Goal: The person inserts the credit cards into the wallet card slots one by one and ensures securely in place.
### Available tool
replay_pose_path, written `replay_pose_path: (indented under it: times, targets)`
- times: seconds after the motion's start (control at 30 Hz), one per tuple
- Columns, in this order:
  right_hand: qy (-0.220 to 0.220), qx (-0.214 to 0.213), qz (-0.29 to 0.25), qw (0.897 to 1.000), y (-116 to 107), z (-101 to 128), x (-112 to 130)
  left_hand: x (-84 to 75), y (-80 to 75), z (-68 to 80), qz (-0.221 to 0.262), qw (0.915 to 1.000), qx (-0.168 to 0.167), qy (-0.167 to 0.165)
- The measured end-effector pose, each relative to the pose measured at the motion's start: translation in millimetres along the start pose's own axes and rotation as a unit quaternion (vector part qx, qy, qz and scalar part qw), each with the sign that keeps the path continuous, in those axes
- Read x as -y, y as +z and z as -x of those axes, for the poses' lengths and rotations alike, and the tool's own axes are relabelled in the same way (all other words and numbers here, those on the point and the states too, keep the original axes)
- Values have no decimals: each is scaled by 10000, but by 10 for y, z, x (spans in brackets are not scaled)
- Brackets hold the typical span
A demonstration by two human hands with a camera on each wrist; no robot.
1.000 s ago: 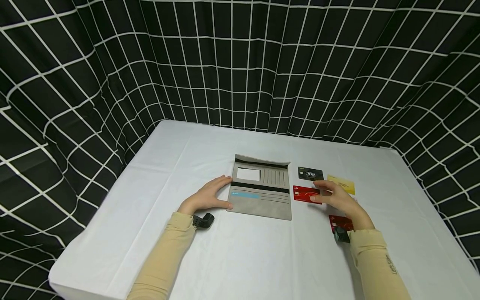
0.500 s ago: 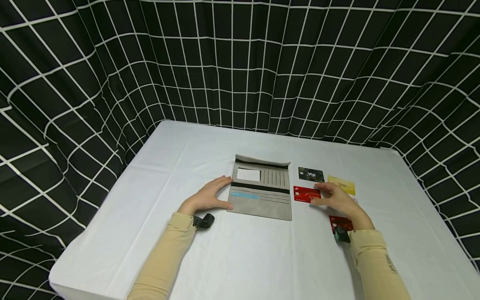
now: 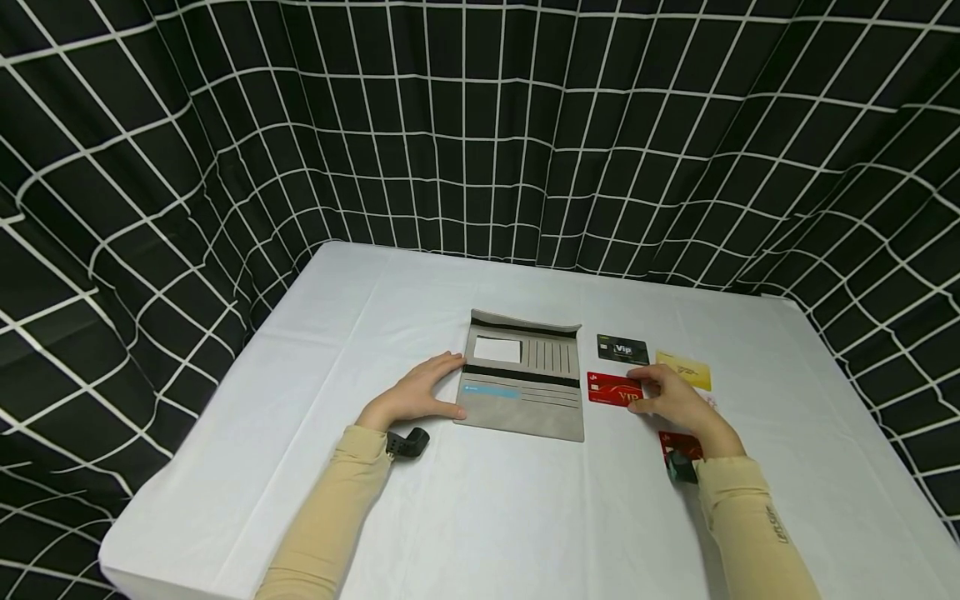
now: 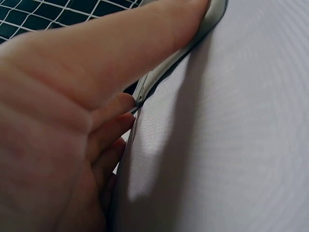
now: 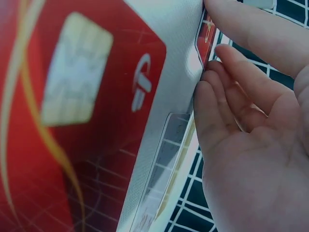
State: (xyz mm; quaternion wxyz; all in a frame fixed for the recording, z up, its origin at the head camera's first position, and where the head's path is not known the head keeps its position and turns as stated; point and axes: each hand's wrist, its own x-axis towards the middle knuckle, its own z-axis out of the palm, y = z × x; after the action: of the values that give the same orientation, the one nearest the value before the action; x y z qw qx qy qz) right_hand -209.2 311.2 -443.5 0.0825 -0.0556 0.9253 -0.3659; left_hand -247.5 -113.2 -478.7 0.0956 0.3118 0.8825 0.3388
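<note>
A grey long wallet (image 3: 517, 421) lies spread open on the white tablecloth, with card slots, a white insert and a blue strip showing. My left hand (image 3: 414, 392) rests at its left side, thumb (image 4: 183, 29) on the lower left corner and fingertips along the edge. To the wallet's right, a red VIP card (image 3: 611, 388) lies flat. My right hand (image 3: 678, 407) pinches that card near its right end, thumb at the lower edge and index finger at the upper. Between thumb and finger a strip of the red card (image 5: 206, 41) shows in the right wrist view.
Above the red card lies a black VIP card (image 3: 622, 349), with a yellow card (image 3: 686, 372) to its right. A second red card (image 3: 678, 444) sits partly under the right wrist's camera. A pale card's corner (image 3: 712, 402) peeks out behind the right hand. Black gridded curtain (image 3: 480, 150) surrounds the table.
My right thumb and index finger have slid slightly right, from over the red card to its upper and lower edges, uncovering its VIP print. The left hand and wallet stay put.
</note>
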Motion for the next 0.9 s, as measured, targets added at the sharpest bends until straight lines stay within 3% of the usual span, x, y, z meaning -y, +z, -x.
replay_pose_path:
  times: [0.4, 0.63, 0.9]
  targets:
    - [-59, 65, -5, 10000, 7, -60, -21, 4, -4, -20, -30, 9997, 140, -202]
    - [2, 109, 80, 9999, 11, -64, -2, -3, -5, -14, 4, 9998, 121, -131]
    - [55, 258, 519, 9983, -17, -73, 61, -2, -11, -11, 4, 9998, 118, -146]
